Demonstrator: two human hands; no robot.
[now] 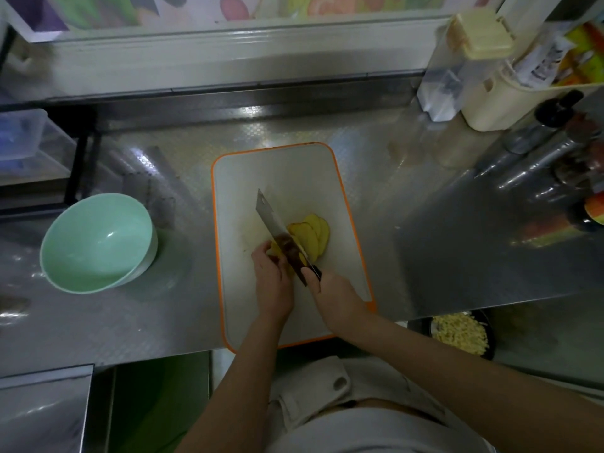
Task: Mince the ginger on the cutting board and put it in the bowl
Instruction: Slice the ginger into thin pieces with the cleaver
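The person wears a pale grey top [376, 433] of plain, smooth cloth. Past its hem shows a lighter, off-white garment [304, 397] with stitched seams, a flap and one round, dull button [340, 383]. Both forearms are bare down to the left hand [273, 284] and right hand [336, 299].

Dim kitchen; embossed steel counter [425, 256], white window sill [228, 50] behind, fruit-print pane [228, 8] above, glare patches on metal

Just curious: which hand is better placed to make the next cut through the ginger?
The right hand: it grips the knife, blade over the ginger. The left hand holds the ginger beside the blade.
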